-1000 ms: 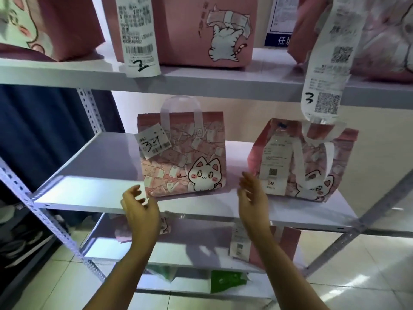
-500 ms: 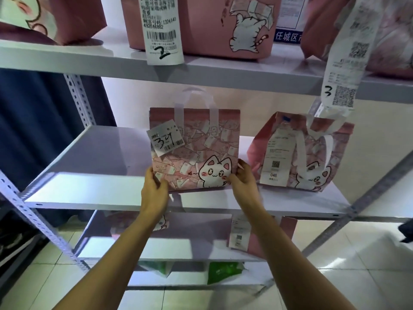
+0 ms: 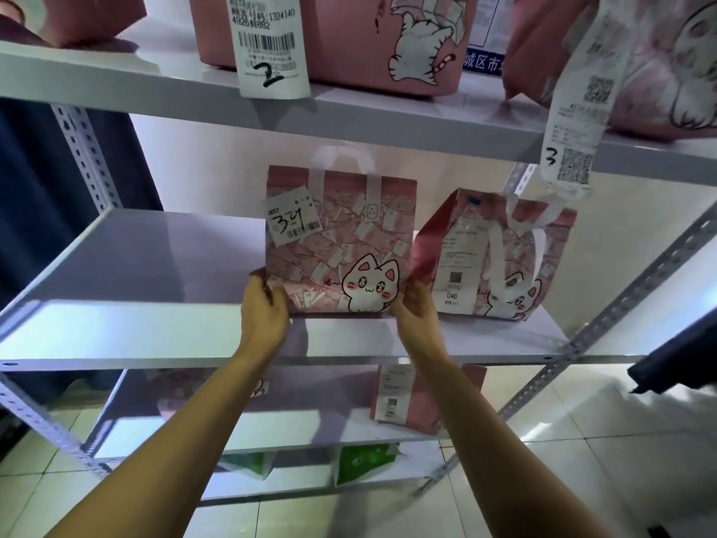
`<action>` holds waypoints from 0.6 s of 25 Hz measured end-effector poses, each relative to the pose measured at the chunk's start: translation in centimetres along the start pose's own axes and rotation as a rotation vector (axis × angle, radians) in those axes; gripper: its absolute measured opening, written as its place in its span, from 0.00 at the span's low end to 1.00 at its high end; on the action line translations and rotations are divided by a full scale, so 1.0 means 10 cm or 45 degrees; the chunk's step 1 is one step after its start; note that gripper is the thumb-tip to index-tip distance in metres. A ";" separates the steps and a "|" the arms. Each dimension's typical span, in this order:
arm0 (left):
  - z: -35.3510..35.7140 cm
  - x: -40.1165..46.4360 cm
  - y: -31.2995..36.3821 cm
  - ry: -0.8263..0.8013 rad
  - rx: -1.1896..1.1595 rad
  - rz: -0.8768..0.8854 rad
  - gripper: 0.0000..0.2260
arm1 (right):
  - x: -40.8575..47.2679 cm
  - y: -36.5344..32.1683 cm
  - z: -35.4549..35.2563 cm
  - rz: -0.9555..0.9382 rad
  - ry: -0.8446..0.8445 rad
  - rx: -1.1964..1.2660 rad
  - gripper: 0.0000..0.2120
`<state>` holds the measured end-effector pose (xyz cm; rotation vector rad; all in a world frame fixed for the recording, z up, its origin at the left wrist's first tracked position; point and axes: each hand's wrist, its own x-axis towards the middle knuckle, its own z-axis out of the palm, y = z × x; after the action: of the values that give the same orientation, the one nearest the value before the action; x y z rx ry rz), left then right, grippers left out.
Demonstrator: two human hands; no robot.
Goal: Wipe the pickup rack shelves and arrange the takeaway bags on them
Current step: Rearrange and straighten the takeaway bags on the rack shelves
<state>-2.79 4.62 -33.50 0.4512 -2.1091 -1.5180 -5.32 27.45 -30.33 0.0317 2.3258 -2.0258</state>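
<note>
left hand (image 3: 264, 316) and right hand (image 3: 414, 310) each pinch a lower corner of the bag (image 3: 336, 246), upright between them on the middle shelf (image 3: 116, 335). soft, probably light, creases easily; base corners look the steadiest hold.

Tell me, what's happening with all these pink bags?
A person is arranging takeaway bags on a metal rack. Both hands, left hand and right hand, grip the lower corners of the cat bag tagged 34, which stands upright on the middle shelf. Another bag stands just to its right, and more sit on the shelves above and below.
</note>
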 end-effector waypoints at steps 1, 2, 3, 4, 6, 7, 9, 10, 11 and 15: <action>-0.01 0.02 0.01 0.003 -0.003 -0.006 0.11 | -0.01 -0.01 0.01 0.001 -0.005 -0.009 0.26; -0.02 0.03 0.01 0.003 0.000 -0.011 0.11 | -0.01 -0.02 0.00 0.006 -0.011 -0.022 0.25; -0.03 0.04 0.01 0.001 0.007 -0.013 0.12 | -0.02 -0.03 0.00 0.009 -0.013 -0.037 0.25; -0.04 0.04 0.01 -0.001 0.010 -0.011 0.12 | -0.02 -0.05 -0.01 0.007 -0.011 -0.047 0.24; -0.05 0.04 0.01 -0.019 0.011 -0.005 0.11 | -0.03 -0.06 -0.02 0.003 -0.008 -0.070 0.23; -0.06 0.04 0.01 -0.037 0.019 -0.005 0.11 | -0.04 -0.06 -0.01 0.004 -0.009 -0.084 0.24; -0.08 0.03 0.00 -0.073 0.040 -0.007 0.12 | -0.05 -0.07 0.01 0.007 -0.014 -0.107 0.24; -0.08 0.03 0.00 -0.088 0.048 -0.010 0.13 | -0.05 -0.08 0.02 0.013 -0.013 -0.116 0.24; -0.09 0.04 0.00 -0.106 0.054 -0.016 0.14 | -0.05 -0.08 0.03 0.019 -0.014 -0.126 0.25; -0.12 0.03 0.00 -0.159 0.022 -0.023 0.16 | -0.11 -0.08 0.00 0.018 -0.031 -0.232 0.33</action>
<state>-2.35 3.51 -33.09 0.3920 -2.2202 -1.5762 -4.26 27.37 -29.52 0.0155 2.4765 -1.7894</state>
